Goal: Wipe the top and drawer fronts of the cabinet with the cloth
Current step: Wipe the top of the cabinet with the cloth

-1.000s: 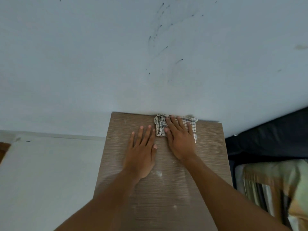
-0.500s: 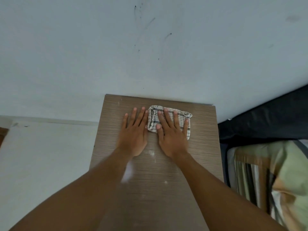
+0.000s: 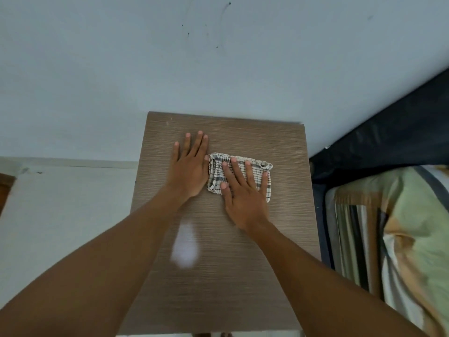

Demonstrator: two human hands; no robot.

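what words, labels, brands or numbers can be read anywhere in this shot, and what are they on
None: no readable text shows anywhere in the picture.
The brown wood-grain cabinet top is bare of labels.
The checked white and grey cloth under the right hand shows only its grid pattern.
The pale blue-grey wall has dark specks and scuffs, not writing.
The striped green and orange bedding carries no print.

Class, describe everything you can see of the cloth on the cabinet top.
The cloth is a small off-white woven rag with a dark check, folded and bunched at its left edge. It lies flat on the wood-grain cabinet top, pinned under the right hand, whose fingers spread over it. The left hand lies flat beside it.
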